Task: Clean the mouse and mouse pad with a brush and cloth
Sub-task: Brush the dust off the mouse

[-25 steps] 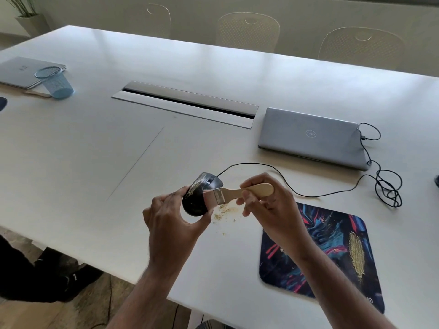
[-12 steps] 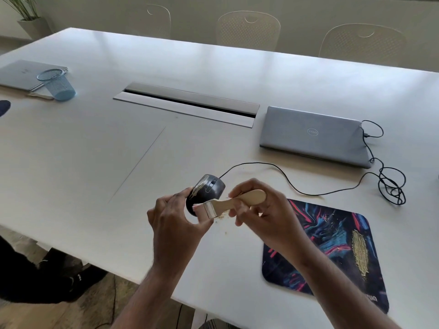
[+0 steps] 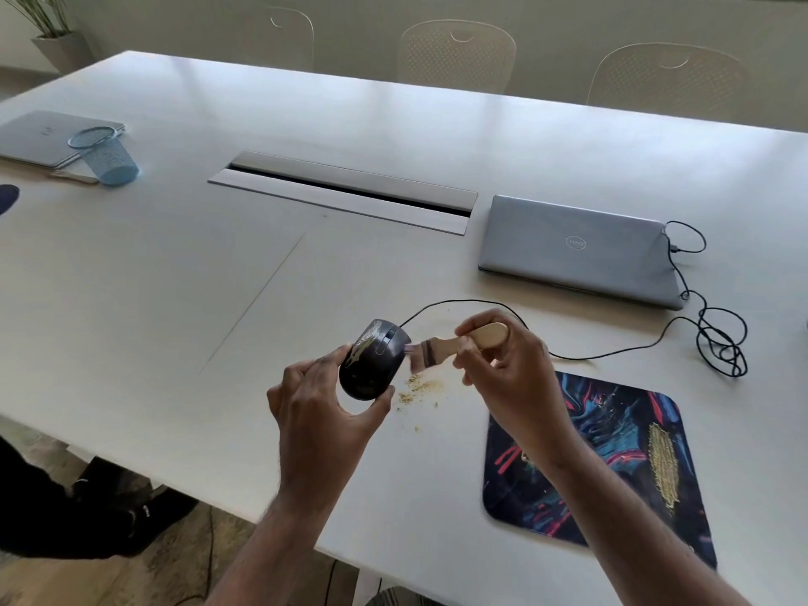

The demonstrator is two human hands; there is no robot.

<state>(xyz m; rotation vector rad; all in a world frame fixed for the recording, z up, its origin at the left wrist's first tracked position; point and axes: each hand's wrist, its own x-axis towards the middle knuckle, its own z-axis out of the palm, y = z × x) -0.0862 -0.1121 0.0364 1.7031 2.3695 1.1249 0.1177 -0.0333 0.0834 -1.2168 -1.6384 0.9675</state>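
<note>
My left hand [image 3: 321, 402] grips a black wired mouse [image 3: 371, 360] lifted above the white table [image 3: 175, 299], its top streaked with yellowish dirt. My right hand [image 3: 503, 369] holds a small brush [image 3: 454, 343] by its wooden handle, and the bristles touch the mouse's right side. Yellow crumbs [image 3: 417, 387] lie on the table just below. The dark, colourful mouse pad [image 3: 612, 465] lies at the lower right with a yellow smear of dirt on its right half. No cloth is in view.
A closed grey laptop [image 3: 577, 249] sits behind the hands, with the mouse cable [image 3: 717, 343] coiled to its right. A cable hatch [image 3: 345, 192] lies mid-table. Far left are another laptop [image 3: 48, 137] and a tipped blue mesh cup [image 3: 107, 157]. Chairs line the far side.
The brush has swept across the mouse and back to its right side, and the crumbs below it show again. The mouse stays lifted in my left hand.
</note>
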